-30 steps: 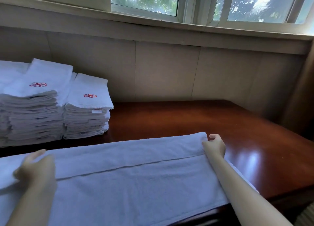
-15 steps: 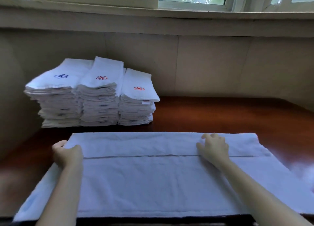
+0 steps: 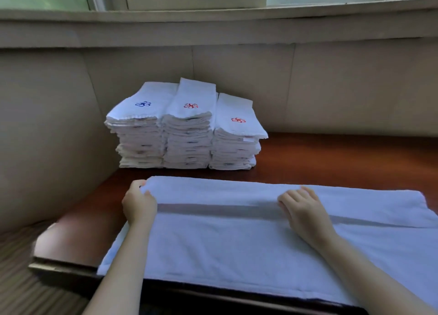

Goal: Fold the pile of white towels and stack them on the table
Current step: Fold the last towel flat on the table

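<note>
**Far edge is turned over, and the left grip has now taken hold of the corner.**

The white towel (image 3: 225, 243) lies spread along the near side of the surface (image 3: 343, 158), filling the lower half of the frame, with its far long edge folded back toward the person as a band. A moment ago the left grip (image 3: 138, 204) only rested on that band. Now its fingers curl round the band's left corner, at middle left of the frame. The right grip (image 3: 305, 214) has slid in from the right end to the middle, where it lies with fingers fairly straight, pressing the cloth and holding nothing. I'd judge the first lengthwise fold is set and the next one is about to start. The three stacks of folded towels (image 3: 187, 134) stand at the back, centre left, well apart from both.
</note>
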